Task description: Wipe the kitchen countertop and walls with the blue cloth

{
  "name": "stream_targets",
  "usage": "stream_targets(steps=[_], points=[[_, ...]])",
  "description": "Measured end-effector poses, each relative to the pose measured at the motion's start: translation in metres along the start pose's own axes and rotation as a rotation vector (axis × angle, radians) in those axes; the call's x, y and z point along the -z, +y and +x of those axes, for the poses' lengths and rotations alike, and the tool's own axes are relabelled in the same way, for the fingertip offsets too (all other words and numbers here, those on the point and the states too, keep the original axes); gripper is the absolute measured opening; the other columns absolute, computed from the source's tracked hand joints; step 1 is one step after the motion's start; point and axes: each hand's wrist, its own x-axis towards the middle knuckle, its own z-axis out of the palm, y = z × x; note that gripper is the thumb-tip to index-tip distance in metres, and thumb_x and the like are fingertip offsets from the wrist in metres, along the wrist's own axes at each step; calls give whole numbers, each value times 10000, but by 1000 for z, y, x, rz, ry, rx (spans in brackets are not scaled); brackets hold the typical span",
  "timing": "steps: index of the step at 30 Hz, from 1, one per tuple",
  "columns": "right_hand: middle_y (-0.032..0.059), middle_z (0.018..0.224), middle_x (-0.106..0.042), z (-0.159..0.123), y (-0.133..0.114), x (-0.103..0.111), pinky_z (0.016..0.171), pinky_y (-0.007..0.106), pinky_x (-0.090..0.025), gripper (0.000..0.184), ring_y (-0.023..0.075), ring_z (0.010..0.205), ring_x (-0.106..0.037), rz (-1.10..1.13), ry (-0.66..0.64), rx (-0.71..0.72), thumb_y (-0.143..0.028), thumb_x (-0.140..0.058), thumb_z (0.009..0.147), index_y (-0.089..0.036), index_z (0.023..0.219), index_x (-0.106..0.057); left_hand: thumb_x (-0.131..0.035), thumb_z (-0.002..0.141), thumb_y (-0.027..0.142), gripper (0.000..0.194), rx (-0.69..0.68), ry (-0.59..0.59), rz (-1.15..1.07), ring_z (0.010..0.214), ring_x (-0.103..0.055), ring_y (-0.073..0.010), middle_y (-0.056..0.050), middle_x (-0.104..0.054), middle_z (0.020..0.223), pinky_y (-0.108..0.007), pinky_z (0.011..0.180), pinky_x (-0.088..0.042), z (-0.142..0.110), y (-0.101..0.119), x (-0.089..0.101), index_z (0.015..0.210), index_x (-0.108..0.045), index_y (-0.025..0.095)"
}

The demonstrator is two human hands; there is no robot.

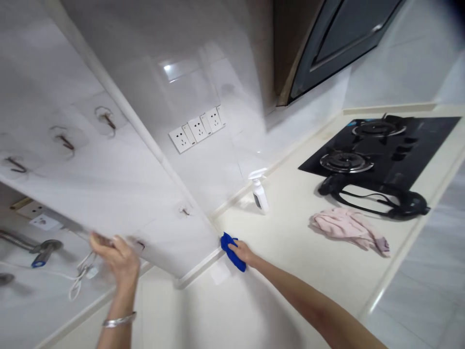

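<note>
My right hand [242,253] presses a folded blue cloth [232,251] onto the cream countertop [283,242], close to the corner where the counter meets the jutting white wall [145,194]. On the left, my left hand [118,259], with a silver bangle on its wrist, has its fingers curled at the edge of that wall; they are slightly blurred. Behind the blue cloth, a white spray bottle [260,196] stands upright by the back wall. A crumpled pink cloth [348,229] lies on the counter to the right.
A black gas stove [378,145] is set into the counter, with a black looped headset-like device [378,198] at its near edge. Wall sockets [197,129], rusty hooks [66,141], a dark cabinet [341,43], a white cable [77,286] and a water valve [45,252] are around me.
</note>
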Motion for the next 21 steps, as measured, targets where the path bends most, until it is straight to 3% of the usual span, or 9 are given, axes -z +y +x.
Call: stream_targets(steps=[2, 4, 7, 9, 12, 15, 21], points=[[86, 839, -735, -12, -1, 13, 691, 370, -587, 417, 232, 738, -715, 52, -14, -36, -405, -318, 992, -174, 1010, -665, -395, 962, 431, 735, 95, -187, -43, 1410, -461, -335, -329, -413, 1512, -463, 1129, -436, -70, 3, 3, 1493, -240, -53], [104, 886, -747, -19, -2, 31, 697, 378, -594, 493, 238, 765, -727, 78, 8, -56, -415, -250, 1011, -157, 1104, -659, -338, 961, 486, 742, 251, -460, -60, 1492, -345, -318, -299, -364, 1561, -460, 1224, -334, -145, 1, 9, 1499, -273, -21], [123, 1061, -744, -31, 2, 55, 899, 442, -566, 500, 287, 1018, -705, 51, 84, -51, -499, -326, 999, -178, 1162, -672, -287, 944, 510, 761, 446, -707, -2, 1501, -307, -387, -351, -339, 1551, -549, 1213, -337, -241, -10, 20, 1459, -357, -46], [116, 1267, -690, -49, 11, 61, 1088, 508, -443, 452, 321, 1278, -575, -117, 97, 26, -488, -420, 973, -219, 1233, -674, -257, 934, 507, 773, 556, -805, 67, 1491, -306, -432, -398, -369, 1499, -609, 1203, -312, -286, -18, 27, 1405, -414, -85], [79, 1512, -522, -82, 32, 49, 1220, 586, -208, 483, 328, 1455, -375, -586, -37, 235, -397, -460, 963, -273, 1413, -581, -242, 932, 521, 758, 617, -887, 134, 1499, -279, -448, -357, -366, 1531, -647, 1212, -245, -326, -24, 31, 1412, -471, -19], [82, 1606, -393, -93, 47, 30, 1233, 605, -130, 598, 340, 1449, -365, -892, -85, 275, -340, -494, 940, -260, 1531, -446, -185, 945, 543, 761, 557, -906, 229, 1517, -256, -420, -287, -321, 1595, -616, 1236, -202, -347, -26, 31, 1452, -474, 55], [79, 1614, -379, -28, 37, 18, 1181, 639, -196, 595, 355, 1440, -347, -937, -65, 153, -273, -471, 930, -274, 1525, -448, -163, 970, 538, 751, 354, -816, 367, 1475, -347, -420, -288, -419, 1537, -609, 1184, -322, -368, -34, 27, 1439, -503, 60]])
